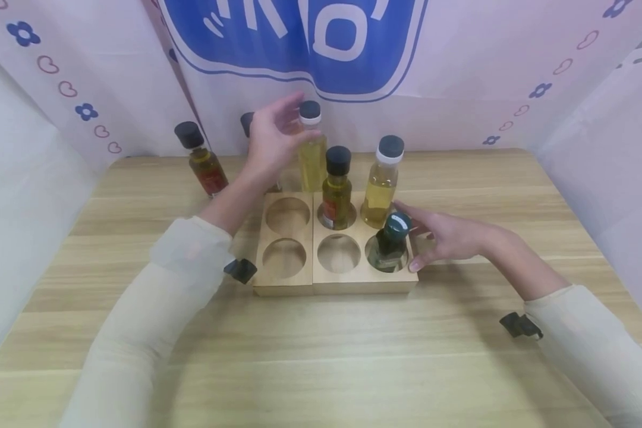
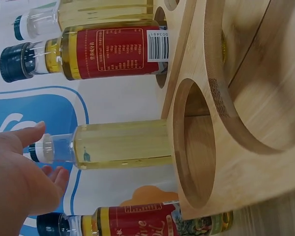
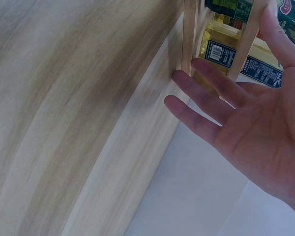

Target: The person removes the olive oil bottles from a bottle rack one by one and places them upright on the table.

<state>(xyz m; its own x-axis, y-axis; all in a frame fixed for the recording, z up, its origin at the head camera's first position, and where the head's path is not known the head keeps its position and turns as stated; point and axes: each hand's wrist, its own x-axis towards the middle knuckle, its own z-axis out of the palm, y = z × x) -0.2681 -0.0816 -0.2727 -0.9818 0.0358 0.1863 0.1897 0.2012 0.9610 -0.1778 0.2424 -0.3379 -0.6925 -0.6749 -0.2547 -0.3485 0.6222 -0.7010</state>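
My left hand (image 1: 273, 139) is at the top of a pale yellow oil bottle (image 1: 312, 166) behind the wooden rack (image 1: 286, 290). Its thumb and fingers spread on either side of the dark cap, and a gap shows in the left wrist view. My right hand (image 1: 446, 235) lies against the rack's right end, fingers extended, thumb at its front corner. Beside it, a dark green bottle (image 1: 389, 249) leans in the front right hole. The back holes hold a red-labelled oil bottle (image 1: 336, 199) in the middle and a clear-necked yellow oil bottle (image 1: 380, 190) at right.
Another red-labelled bottle (image 1: 208, 169) stands on the table (image 1: 321, 356) at the back left. A black-capped bottle (image 2: 142, 220) is mostly hidden behind my left hand in the head view. A printed curtain (image 1: 449, 71) hangs along the table's back edge.
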